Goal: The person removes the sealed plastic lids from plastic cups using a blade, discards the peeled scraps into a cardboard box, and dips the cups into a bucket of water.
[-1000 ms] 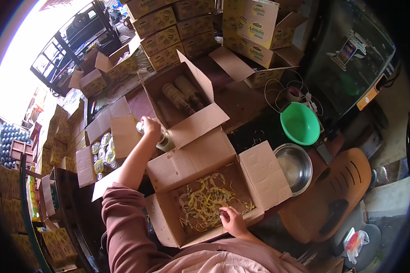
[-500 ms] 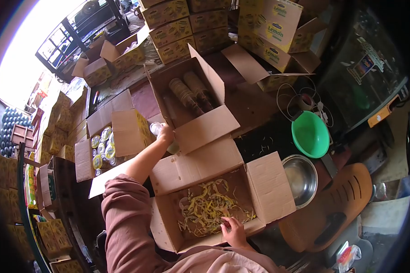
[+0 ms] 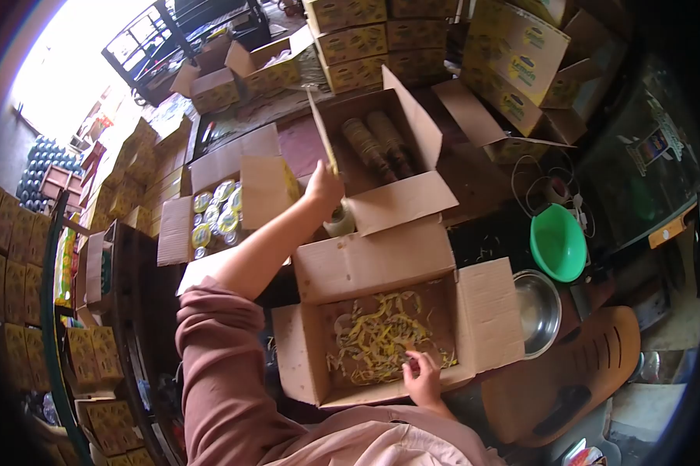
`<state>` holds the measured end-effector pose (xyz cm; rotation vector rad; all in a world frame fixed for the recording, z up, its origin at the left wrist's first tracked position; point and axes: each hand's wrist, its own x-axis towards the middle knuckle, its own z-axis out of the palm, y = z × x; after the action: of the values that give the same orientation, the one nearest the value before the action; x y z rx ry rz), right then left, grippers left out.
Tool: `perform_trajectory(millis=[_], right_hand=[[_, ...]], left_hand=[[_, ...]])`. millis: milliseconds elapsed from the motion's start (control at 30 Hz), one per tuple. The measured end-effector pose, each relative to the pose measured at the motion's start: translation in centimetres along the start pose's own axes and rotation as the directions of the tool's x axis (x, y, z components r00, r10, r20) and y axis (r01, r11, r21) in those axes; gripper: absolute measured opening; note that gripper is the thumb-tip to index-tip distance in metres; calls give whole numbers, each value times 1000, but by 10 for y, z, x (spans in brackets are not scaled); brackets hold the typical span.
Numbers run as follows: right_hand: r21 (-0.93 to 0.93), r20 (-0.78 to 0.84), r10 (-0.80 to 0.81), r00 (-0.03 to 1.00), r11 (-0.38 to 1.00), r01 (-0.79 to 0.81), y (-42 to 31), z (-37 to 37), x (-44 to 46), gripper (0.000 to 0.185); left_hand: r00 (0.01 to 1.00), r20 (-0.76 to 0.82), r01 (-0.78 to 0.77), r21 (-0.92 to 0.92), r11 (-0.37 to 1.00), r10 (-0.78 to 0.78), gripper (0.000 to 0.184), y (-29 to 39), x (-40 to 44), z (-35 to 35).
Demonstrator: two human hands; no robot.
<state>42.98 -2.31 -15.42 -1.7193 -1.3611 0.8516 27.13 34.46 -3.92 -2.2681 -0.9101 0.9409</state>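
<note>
My left hand [image 3: 324, 186] is at the left flap of an open carton [image 3: 400, 203] that holds two long stacks of nested cups [image 3: 363, 146]. Its fingertips are partly hidden, and no cup shows in it. Just below the wrist stands a pale round item [image 3: 340, 224]; its kind is unclear. Nearer me, my right hand [image 3: 423, 378] reaches over the front edge of a second open carton [image 3: 381, 268]. Its thumb and fingertips are bent together over loose yellow-green strips [image 3: 385, 334]; what they pinch is too small to make out.
On the left, a carton [image 3: 175, 229] holds several lidded cups [image 3: 219, 210]. A green basin [image 3: 558, 242], a steel bowl [image 3: 538, 314] and an orange-brown chair [image 3: 575, 373] are on the right. Stacked lemon cartons [image 3: 521, 62] stand at the back.
My left hand has gone up beside the carton flap; the clear cup seen in it before no longer shows. The right hand stays over the strips. The whole view has shifted.
</note>
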Motion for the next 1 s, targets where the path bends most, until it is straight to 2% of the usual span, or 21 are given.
perform_trajectory(millis=[33, 67, 100, 167, 200, 233, 267, 300, 367, 400, 467, 500, 533, 567, 633, 700, 733, 833, 967, 1000], right_hand=[[5, -5, -5, 1000, 1000, 5, 3, 3, -1, 23], [-8, -5, -9, 1000, 1000, 9, 0, 2, 0, 23], [-11, -20, -18, 1000, 1000, 18, -2, 2, 0, 24], [-41, -65, -64, 996, 997, 61, -1, 4, 0, 24], [-60, -62, -55, 997, 997, 51, -2, 4, -1, 24], [-48, -63, -39, 997, 998, 36, -2, 5, -1, 24], [-40, -75, -43, 996, 998, 40, 1, 7, -1, 24], [-35, -87, -46, 995, 998, 43, 5, 8, -2, 24], [-58, -84, -44, 995, 998, 39, 5, 9, -3, 25], [-71, -85, -44, 995, 997, 38, 5, 9, -2, 25], [-78, -89, -47, 995, 996, 40, 7, 9, -3, 26], [-82, -90, -46, 995, 996, 39, 7, 10, -3, 26], [-82, -93, -31, 995, 996, 23, 4, 9, -2, 26], [-118, -92, -49, 995, 992, 38, 7, 10, -2, 26], [-109, -86, -22, 996, 994, 12, -2, 8, 0, 26], [-126, -76, -15, 997, 992, 6, -1, 8, 0, 26], [-117, -82, 6, 997, 993, -16, 4, 9, 0, 26], [-113, -90, 31, 995, 993, -41, 2, 10, 2, 26], [-84, -83, 46, 995, 995, -53, 8, 12, 1, 27], [-80, -88, 49, 995, 995, -56, 6, 13, 2, 27]], left_hand=[[990, -133, 20, -204, 979, -48, 64, -17, -21, -9], [950, -262, 39, -435, 900, -168, 54, -35, -47, -21], [908, -336, 29, -547, 837, -251, 43, -55, -69, -24], [689, -460, -30, -791, 612, -561, 29, -84, -103, 2], [712, -274, 122, -859, 497, -647, 31, -98, -123, 12], [648, -257, 157, -876, 455, -717, 30, -109, -138, 37], [616, -160, 269, -878, 397, -772, 30, -117, -149, 67], [609, 35, 426, -857, 290, -793, 30, -123, -157, 100], [544, 287, 606, -784, 133, -788, 32, -118, -166, 174], [508, 314, 657, -743, 125, -802, 32, -105, -163, 224], [505, 361, 638, -768, 57, -784, 36, -73, -158, 266], [556, 482, 646, -763, -12, -677, 39, -62, -151, 284], [537, 534, 623, -773, -120, -653, 44, -47, -145, 287], [537, 619, 701, -706, -105, -573, 56, -38, -136, 290], [488, 748, 777, -607, -167, -449, 78, -25, -128, 277], [409, 786, 826, -535, -179, -464, 79, -16, -118, 268], [350, 808, 859, -478, -181, -474, 70, -12, -109, 273], [318, 825, 838, -475, -268, -466, 64, -11, -101, 280], [403, 781, 841, -522, -144, -478, 61, -17, -107, 285], [403, 781, 834, -528, -160, -477, 61, -20, -109, 289]])
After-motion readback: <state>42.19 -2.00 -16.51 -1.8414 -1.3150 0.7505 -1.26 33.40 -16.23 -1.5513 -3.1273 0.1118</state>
